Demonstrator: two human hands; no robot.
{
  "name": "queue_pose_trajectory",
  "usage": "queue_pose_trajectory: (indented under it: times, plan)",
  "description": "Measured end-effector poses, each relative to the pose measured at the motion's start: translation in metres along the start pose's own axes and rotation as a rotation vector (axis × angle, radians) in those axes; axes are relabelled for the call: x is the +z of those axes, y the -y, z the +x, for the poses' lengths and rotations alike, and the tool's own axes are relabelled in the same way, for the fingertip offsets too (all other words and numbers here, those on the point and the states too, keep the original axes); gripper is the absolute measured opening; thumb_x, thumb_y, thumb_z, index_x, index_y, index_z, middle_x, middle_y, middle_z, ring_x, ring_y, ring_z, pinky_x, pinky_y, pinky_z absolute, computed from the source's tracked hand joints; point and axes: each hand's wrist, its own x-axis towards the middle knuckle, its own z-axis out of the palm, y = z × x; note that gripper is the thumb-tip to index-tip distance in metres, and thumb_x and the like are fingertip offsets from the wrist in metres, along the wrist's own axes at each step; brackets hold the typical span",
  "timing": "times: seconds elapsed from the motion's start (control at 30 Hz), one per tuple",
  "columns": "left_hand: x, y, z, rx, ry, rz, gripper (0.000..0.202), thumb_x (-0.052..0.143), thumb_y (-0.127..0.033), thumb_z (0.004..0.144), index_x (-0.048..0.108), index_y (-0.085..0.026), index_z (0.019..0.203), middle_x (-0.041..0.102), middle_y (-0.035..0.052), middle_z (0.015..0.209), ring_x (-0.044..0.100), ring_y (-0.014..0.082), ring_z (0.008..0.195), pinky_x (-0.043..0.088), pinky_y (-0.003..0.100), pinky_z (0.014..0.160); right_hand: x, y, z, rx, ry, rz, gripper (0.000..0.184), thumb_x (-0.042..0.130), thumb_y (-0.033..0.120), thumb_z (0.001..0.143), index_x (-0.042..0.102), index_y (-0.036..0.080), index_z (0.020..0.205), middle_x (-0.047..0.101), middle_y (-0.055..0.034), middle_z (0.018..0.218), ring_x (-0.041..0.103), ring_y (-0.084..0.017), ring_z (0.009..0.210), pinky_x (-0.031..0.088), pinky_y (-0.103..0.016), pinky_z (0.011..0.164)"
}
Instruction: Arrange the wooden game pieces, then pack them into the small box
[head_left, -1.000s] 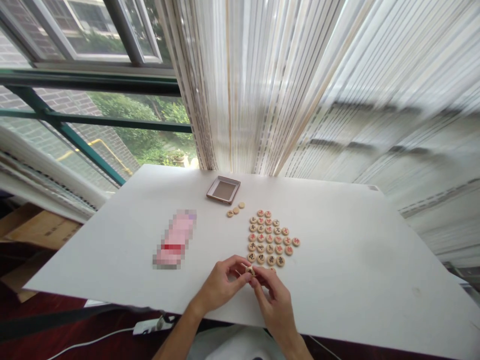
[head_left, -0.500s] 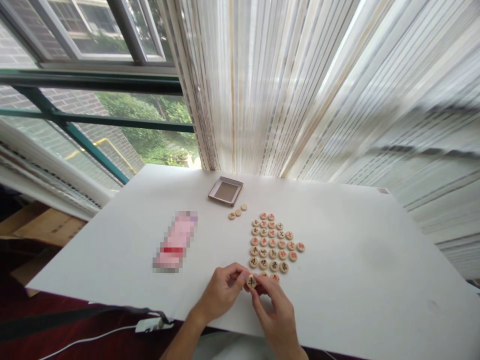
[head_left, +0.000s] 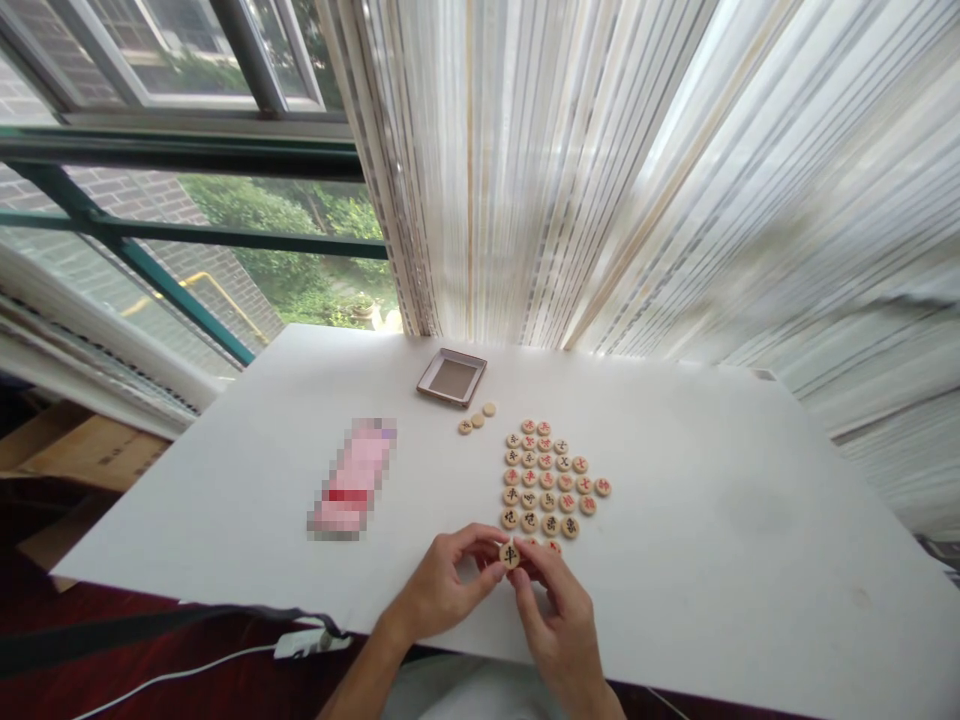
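Between both hands, upright with its black-charactered face toward me, is a round wooden Chinese chess piece (head_left: 510, 556). The fingertips of my left hand (head_left: 448, 588) pinch its left edge. On its right edge are the thumb and fingers of my right hand (head_left: 561, 612). Just beyond the hands, pieces with red or black characters lie flat in neat rows, among them a red-marked chess piece (head_left: 547, 480). Near my right fingers, a couple of red pieces are partly covered.
Three loose pieces (head_left: 478, 421) lie beside a shallow square tray (head_left: 442, 399) at the back of the white table (head_left: 712, 510). A pink blurred-out item (head_left: 352, 470) lies to the left. Below the front edge are a power strip (head_left: 307, 643) and cable. Curtains (head_left: 525, 200) hang behind.
The held piece has shifted slightly right and up with both hands, and its face shows more fully. The rows, tray and loose pieces lie as before; the view has tilted a little.
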Motion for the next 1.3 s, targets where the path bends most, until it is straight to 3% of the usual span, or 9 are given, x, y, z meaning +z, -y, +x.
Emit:
queue_pose_trajectory:
  times: [0.17,0.3,0.57,0.93,1.3]
  plan:
    - [0.0017,-0.0017,0.0002,0.06,0.014,0.095,0.024,0.069,-0.025,0.085,0.072,-0.02,0.109,0.076,0.0041,0.09,0.069,0.0168,0.08,0.056,0.028,0.079,0.0007,-0.0011,-0.0018,0.138,-0.002,0.102,0.017,0.064,0.031,0.092,0.068,0.023,0.107,0.074,-0.0076,0.096,0.074,-0.022,0.082,0.063,-0.032,0.074]
    - [0.0031,-0.0014,0.0009,0.086,0.031,0.096,0.025,0.071,-0.02,0.081,0.074,-0.019,0.106,0.077,0.004,0.094,0.068,0.0161,0.08,0.056,0.027,0.077,0.0007,-0.001,-0.0016,0.193,0.005,0.118,0.016,0.066,0.035,0.091,0.07,0.021,0.098,0.074,-0.0064,0.089,0.073,-0.02,0.077,0.062,-0.03,0.07]
    - [0.0043,0.0028,0.001,0.105,0.001,0.105,0.027,0.072,-0.02,0.081,0.072,-0.019,0.108,0.075,0.0024,0.09,0.067,0.014,0.077,0.056,0.025,0.076,-0.0007,-0.0017,-0.0011,0.212,-0.022,0.123,0.019,0.059,0.035,0.096,0.07,0.02,0.099,0.074,-0.0036,0.08,0.069,-0.015,0.061,0.058,-0.024,0.061]
    - [0.0015,0.0076,0.0021,0.079,-0.024,0.055,0.029,0.071,-0.029,0.085,0.068,-0.018,0.112,0.074,0.0038,0.09,0.067,0.0154,0.08,0.056,0.028,0.078,0.0006,-0.0035,-0.0012,0.111,0.04,0.157,0.023,0.058,0.026,0.096,0.063,0.022,0.118,0.072,-0.0087,0.109,0.073,-0.021,0.094,0.061,-0.033,0.084]
    - [-0.0023,0.0075,0.0023,0.044,0.01,-0.022,0.029,0.066,-0.033,0.09,0.067,-0.017,0.114,0.076,0.0062,0.093,0.069,0.0165,0.083,0.055,0.028,0.08,0.0009,-0.0046,-0.001,0.043,0.062,0.116,0.026,0.061,0.023,0.094,0.062,0.022,0.12,0.07,-0.0081,0.107,0.071,-0.02,0.091,0.061,-0.034,0.082]
